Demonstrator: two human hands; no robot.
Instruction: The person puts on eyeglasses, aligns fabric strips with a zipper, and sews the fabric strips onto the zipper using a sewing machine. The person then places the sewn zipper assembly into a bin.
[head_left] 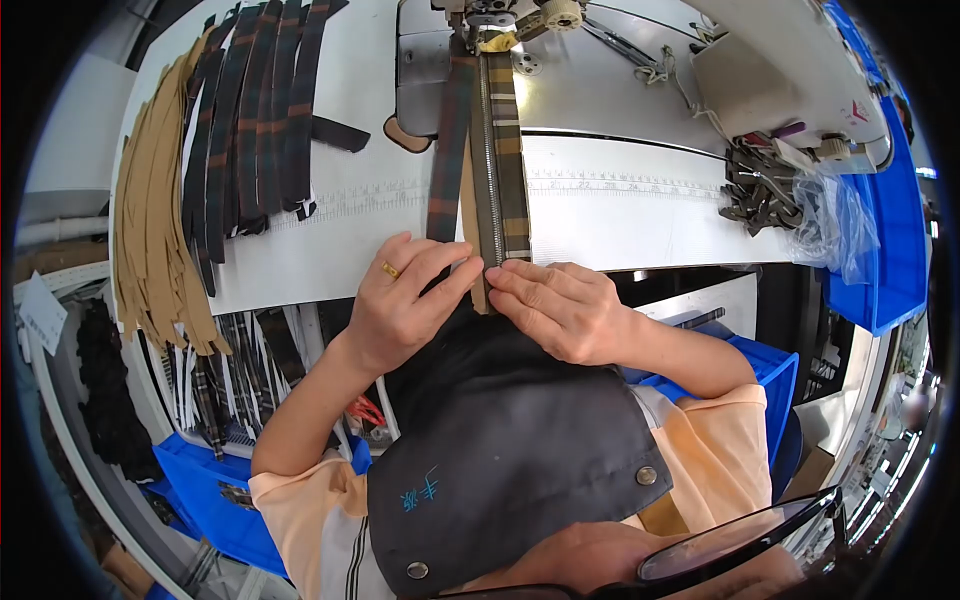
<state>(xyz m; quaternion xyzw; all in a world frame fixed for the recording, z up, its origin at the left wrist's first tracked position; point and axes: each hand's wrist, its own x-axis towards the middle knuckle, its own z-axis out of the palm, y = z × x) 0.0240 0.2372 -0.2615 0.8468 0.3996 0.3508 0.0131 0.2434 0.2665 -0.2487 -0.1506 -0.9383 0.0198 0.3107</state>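
A zipper point(490, 170) with metal teeth runs from the sewing machine's presser foot point(489, 38) to the table's front edge. Along its right side lies a brown-and-cream plaid fabric strip point(508, 130); a dark plaid strip point(451, 150) and a tan strip point(468, 205) lie on its left. My left hand point(408, 290) pinches the strip layers left of the zipper, its fingertips partly hiding them. Opposite it, my right hand point(562, 308) has its thumb and fingers closed on the zipper's near end. Both hands are close together at the table edge.
Tan strips point(150, 210) and dark plaid strips point(262, 120) hang in bundles at the left. Tweezers point(620, 45) lie behind the machine bed. Dark zipper pieces point(762, 190), a plastic bag point(835, 225) and a blue bin point(880, 285) are at the right.
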